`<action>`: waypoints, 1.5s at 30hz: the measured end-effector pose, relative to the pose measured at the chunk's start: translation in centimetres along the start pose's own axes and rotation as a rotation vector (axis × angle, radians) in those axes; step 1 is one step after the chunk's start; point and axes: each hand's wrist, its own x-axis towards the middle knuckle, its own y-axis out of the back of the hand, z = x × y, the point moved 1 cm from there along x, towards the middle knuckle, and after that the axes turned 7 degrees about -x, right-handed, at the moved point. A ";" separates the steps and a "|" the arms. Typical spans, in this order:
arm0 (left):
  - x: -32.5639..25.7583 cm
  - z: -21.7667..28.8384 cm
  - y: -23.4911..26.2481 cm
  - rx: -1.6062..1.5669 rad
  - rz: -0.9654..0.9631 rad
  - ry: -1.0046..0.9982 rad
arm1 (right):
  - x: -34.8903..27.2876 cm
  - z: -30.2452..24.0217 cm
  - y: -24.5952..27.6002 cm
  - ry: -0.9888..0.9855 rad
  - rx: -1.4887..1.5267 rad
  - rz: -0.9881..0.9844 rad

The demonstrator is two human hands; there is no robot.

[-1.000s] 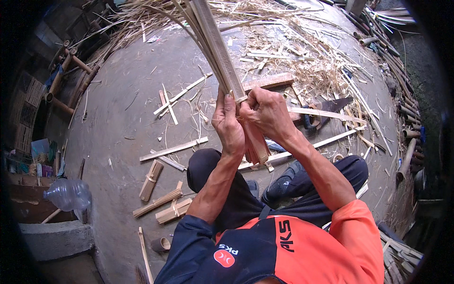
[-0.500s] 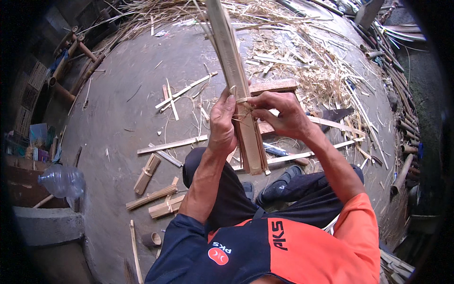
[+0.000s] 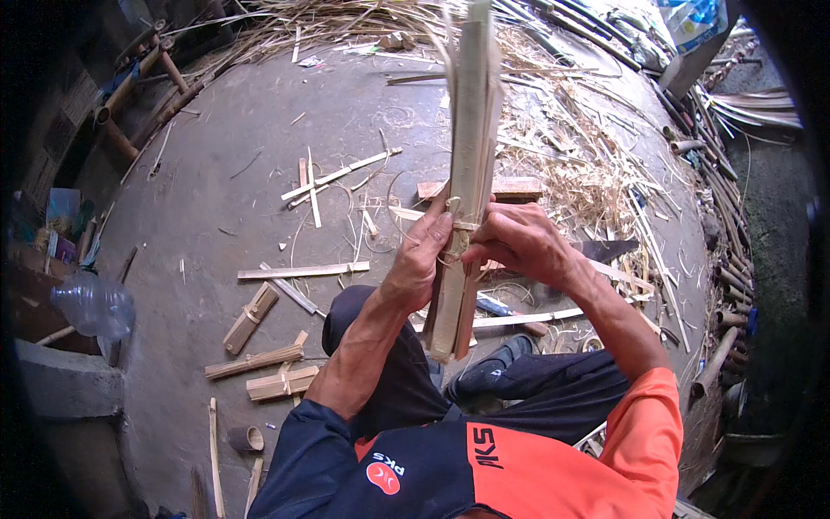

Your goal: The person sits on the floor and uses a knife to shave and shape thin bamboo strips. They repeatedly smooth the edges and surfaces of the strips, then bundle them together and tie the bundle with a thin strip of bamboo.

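In front of my chest is a long bundle of split bamboo strips (image 3: 471, 112), held nearly upright in the picture. My left hand (image 3: 422, 259) is closed round its left side, thumb lying along the front. A thin pale binding strip (image 3: 465, 226) crosses the bundle at thumb level. From the right, my right hand (image 3: 523, 242) has its fingers bent and pressed together against the bundle just at this binding. What its fingertips pinch there is partly hidden. The upper end of the bundle is blurred.
Three short tied bamboo bundles (image 3: 252, 318) lie on the floor at left, near a bamboo cup (image 3: 246, 438). A saw blade (image 3: 609, 250) and a wooden block (image 3: 519, 187) lie beyond my right hand. Shavings (image 3: 579, 156) cover the far right floor; a plastic bottle (image 3: 95, 304) stands left.
The bundle has swung from leaning left to nearly upright, and its lower end is closer to me. Both hands have moved down with it, staying at the binding. The view has shifted slightly.
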 end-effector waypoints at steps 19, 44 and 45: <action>0.2 -1.2 0.6 0.278 0.148 -0.159 | -0.4 0.0 -3.2 -0.496 0.152 0.159; 1.5 1.4 2.7 0.185 0.337 -0.573 | -5.2 -0.3 -6.7 -0.792 0.106 0.003; 0.6 3.8 2.2 0.262 0.457 -0.600 | -5.7 -0.4 -6.7 -0.830 0.055 -0.023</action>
